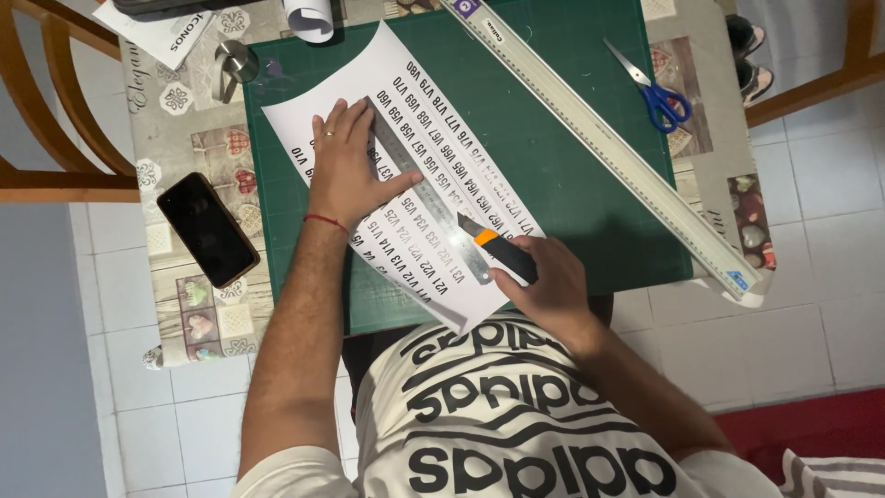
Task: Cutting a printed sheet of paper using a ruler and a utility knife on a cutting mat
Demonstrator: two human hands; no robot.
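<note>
Head view: left hand (346, 166) lies flat, pressing a steel ruler (426, 192) onto a printed sheet (415, 101) on a green cutting mat (572, 166), right hand (544, 281) grips a knife (496, 247) at the ruler's edge, with phone (207, 229), scissors (654, 88) and long ruler (608, 148) around on the table (175, 120).

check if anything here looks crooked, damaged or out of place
Nothing looks damaged or spilled. The white sheet lies at a slant across the green cutting mat, its near corner past the mat's edge. The long ruler overhangs the table corner at the right.
</note>
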